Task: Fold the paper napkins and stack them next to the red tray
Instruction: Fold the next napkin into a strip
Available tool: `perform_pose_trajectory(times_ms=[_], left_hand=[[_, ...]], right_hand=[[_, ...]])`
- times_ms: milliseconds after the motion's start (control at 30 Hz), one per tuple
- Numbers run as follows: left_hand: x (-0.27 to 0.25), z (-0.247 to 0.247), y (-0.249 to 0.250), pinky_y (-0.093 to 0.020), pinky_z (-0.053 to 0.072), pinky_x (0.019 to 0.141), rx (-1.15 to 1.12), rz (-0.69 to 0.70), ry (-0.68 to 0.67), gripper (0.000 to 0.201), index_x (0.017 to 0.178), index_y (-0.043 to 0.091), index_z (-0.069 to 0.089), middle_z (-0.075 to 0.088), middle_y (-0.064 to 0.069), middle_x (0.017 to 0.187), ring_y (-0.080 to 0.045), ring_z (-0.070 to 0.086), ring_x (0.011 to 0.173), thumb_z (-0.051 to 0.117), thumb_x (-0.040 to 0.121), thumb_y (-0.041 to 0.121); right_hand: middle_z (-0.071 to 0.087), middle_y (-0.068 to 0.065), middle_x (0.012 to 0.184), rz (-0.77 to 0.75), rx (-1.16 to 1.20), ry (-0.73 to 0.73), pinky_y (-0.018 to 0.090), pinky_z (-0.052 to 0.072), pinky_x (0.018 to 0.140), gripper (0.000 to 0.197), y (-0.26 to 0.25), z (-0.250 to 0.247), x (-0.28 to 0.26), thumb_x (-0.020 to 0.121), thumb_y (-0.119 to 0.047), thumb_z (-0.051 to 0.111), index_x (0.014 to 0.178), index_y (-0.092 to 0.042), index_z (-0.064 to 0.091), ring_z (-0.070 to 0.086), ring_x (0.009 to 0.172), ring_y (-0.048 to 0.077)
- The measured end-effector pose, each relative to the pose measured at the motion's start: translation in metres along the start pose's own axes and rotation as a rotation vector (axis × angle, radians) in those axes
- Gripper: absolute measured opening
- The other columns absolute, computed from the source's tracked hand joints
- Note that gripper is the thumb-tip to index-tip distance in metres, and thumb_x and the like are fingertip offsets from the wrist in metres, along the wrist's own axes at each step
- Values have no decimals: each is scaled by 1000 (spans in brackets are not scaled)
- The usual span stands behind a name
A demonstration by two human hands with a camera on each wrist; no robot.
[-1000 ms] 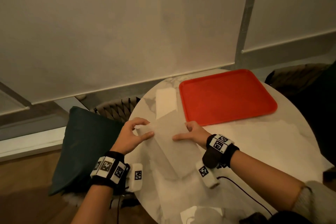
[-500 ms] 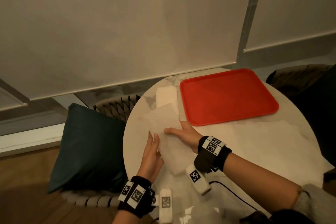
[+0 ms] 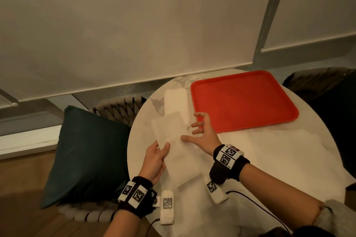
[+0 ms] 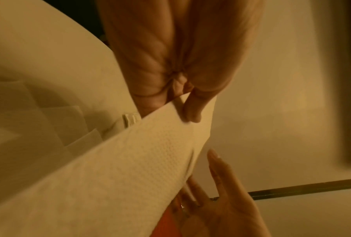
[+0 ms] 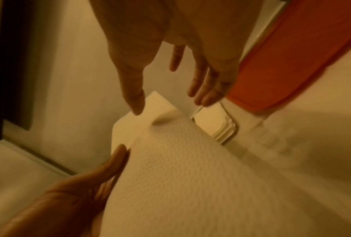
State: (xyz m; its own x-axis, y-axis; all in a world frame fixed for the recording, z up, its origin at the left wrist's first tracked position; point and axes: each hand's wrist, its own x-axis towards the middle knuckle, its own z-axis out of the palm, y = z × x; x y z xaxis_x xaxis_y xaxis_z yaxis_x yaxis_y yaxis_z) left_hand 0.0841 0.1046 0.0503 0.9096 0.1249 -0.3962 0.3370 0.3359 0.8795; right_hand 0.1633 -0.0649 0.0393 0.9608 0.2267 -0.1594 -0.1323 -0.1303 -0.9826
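A long folded white napkin [image 3: 177,152] lies slantwise on the round table, its far end overlapping the stack of folded napkins [image 3: 176,100] beside the red tray's [image 3: 240,102] left edge. My left hand [image 3: 161,150] pinches the napkin's left edge, thumb on top; the left wrist view shows the thumb [image 4: 193,112] pressed on the napkin [image 4: 120,168]. My right hand [image 3: 192,129] has its fingers spread and holds nothing, its thumb tip at the napkin's right edge. In the right wrist view the right hand [image 5: 170,96] spreads above the napkin [image 5: 190,168], stack [image 5: 215,125] and tray [image 5: 292,56].
Unfolded white napkins [image 3: 269,152] cover the marble table [image 3: 138,140] on the right, near the tray's front. A dark green cushion [image 3: 84,152] lies on a woven chair to the left. Another dark chair [image 3: 317,82] stands at the far right. A cable [image 3: 256,206] runs under my right forearm.
My left hand went from lying flat beside the napkin to pinching its left edge. My right hand lifted from pressing the napkin, spread its fingers and shifted toward the tray.
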Motion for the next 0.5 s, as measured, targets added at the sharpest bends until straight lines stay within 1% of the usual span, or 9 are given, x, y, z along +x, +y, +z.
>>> perform_pose_trajectory(times_ms=[67, 167, 200, 233, 300, 333, 400, 433, 500], left_hand=[[14, 1, 7, -48, 52, 94, 0, -5, -14, 26, 123, 7, 56, 68, -16, 118, -34, 66, 108, 47, 98, 8], [47, -2, 18, -56, 47, 99, 40, -2, -26, 30, 128, 6, 53, 66, -18, 122, -36, 63, 112, 49, 98, 9], [59, -2, 23, -57, 46, 100, 61, -1, -25, 32, 130, 7, 51, 65, -17, 123, -35, 63, 112, 50, 98, 10], [72, -2, 28, -57, 47, 99, 92, 2, -13, 35, 132, 9, 49, 66, -17, 122, -34, 64, 111, 52, 98, 11], [95, -1, 41, -51, 55, 88, 186, 28, 24, 45, 136, 18, 41, 67, -16, 118, -28, 68, 102, 58, 95, 12], [108, -2, 46, -46, 58, 81, 238, 60, 34, 53, 136, 26, 37, 68, -14, 114, -25, 69, 97, 62, 92, 10], [135, -5, 54, -39, 60, 71, 373, 157, 33, 69, 134, 40, 35, 67, -9, 107, -20, 70, 91, 69, 86, 4], [149, -8, 56, -38, 60, 70, 470, 212, 26, 72, 133, 42, 38, 65, -7, 106, -19, 69, 87, 70, 83, 1], [176, -12, 55, -39, 59, 71, 692, 303, 23, 62, 129, 33, 53, 62, -7, 112, -18, 64, 76, 73, 79, 1]], right_hand=[[55, 6, 116, 17, 42, -107, 24, 53, 75, 74, 1, -2, 6, 67, -19, 87, 124, -36, 42, 61, 88, 15], [57, 7, 127, -23, 13, -242, 18, 52, 72, 52, 1, -2, 24, 74, -3, 79, 118, -24, 60, 63, 91, 6], [60, 3, 126, -30, 9, -245, 18, 53, 70, 48, 1, -1, 33, 75, 2, 75, 117, -19, 64, 64, 84, 4], [66, -5, 117, -20, 6, -223, 16, 52, 64, 47, -1, -1, 42, 76, 6, 72, 117, -16, 65, 63, 70, 0], [66, -24, 76, 4, -9, -159, 7, 41, 49, 47, -3, -3, 63, 78, 13, 67, 118, -10, 63, 51, 45, -5], [59, -24, 62, 14, -24, -115, 5, 36, 46, 48, -3, -3, 77, 78, 14, 66, 120, -9, 62, 48, 40, -4], [50, -15, 65, 18, -65, -54, 10, 35, 46, 49, -3, -3, 104, 76, 11, 69, 120, -11, 63, 42, 41, 0], [50, -9, 69, 14, -97, -39, 12, 34, 47, 50, -1, -2, 119, 75, 7, 71, 120, -14, 65, 38, 45, 2], [57, -1, 83, 18, -170, -26, 12, 36, 50, 53, 6, 0, 145, 74, 1, 75, 122, -19, 65, 38, 53, 5]])
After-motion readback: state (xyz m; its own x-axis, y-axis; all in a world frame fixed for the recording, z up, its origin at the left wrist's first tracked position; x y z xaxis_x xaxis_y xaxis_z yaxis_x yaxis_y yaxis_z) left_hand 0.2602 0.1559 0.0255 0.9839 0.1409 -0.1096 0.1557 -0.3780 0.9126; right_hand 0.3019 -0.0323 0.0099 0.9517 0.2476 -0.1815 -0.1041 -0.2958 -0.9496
